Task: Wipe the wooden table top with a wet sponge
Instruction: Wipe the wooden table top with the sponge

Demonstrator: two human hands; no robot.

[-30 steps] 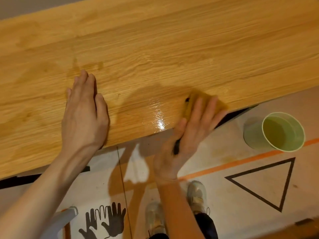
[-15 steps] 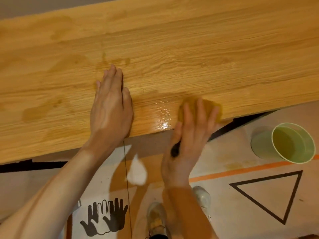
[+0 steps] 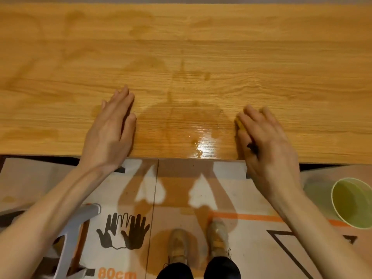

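The wooden table top (image 3: pixel 201 47) fills the upper half of the view and carries dark damp streaks. A glossy wet patch (image 3: pixel 193 127) lies near its front edge, between my hands. My left hand (image 3: pixel 112 127) rests flat on the wood, fingers straight and together, left of the patch. My right hand (image 3: pixel 263 137) covers the yellow sponge (image 3: pixel 240 124) at the patch's right side and holds it down on the table, fingers laid over it and thumb at its side. Only a yellow corner and a dark sliver of the sponge show.
A green cup (image 3: pixel 352 202) holding liquid stands on the floor at the right, below the table edge. A grey stool frame (image 3: pixel 74 228) is at the lower left. My feet (image 3: pixel 197 244) stand on marked floor sheeting.
My right hand has slid the sponge to the right along the front edge, leaving a wider wet patch. The left hand still lies flat. The view has swung level with the table.
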